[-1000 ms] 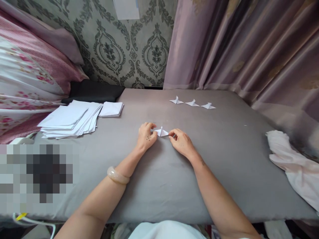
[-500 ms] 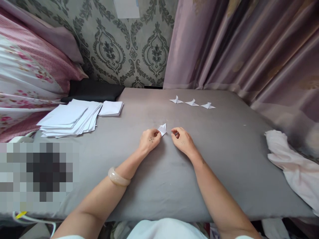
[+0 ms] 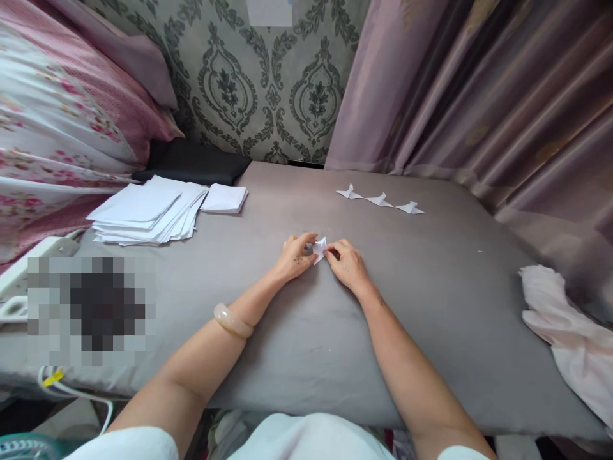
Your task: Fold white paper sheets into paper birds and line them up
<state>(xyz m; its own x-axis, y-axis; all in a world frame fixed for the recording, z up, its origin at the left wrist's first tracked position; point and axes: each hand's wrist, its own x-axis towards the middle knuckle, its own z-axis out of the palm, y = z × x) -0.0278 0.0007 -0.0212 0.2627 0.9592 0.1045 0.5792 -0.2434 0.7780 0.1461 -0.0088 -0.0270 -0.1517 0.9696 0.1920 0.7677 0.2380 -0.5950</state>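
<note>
Between my hands, over the middle of the grey cloth-covered table, is a small folded piece of white paper (image 3: 320,250) with a pointed top. My right hand (image 3: 347,262) pinches its right edge between thumb and fingertips. On the other side, my left hand (image 3: 297,257) curves around the paper, thumb and forefinger apart, with the tips close to its left edge; whether they touch it I cannot tell. A pale bangle (image 3: 233,321) circles my left wrist. Farther back stand three folded paper birds (image 3: 380,200) in a slanting row.
At the left lie a stack of large white sheets (image 3: 143,214) and a smaller stack of paper (image 3: 224,199), before a black flat item (image 3: 196,163). A white power strip (image 3: 41,265) and a blurred-out patch are at the left edge. Pale cloth (image 3: 560,326) lies at the right.
My right hand has closed onto the folded paper's right edge. My left hand has loosened its pinch, its fingers spreading apart. The view has shifted slightly.
</note>
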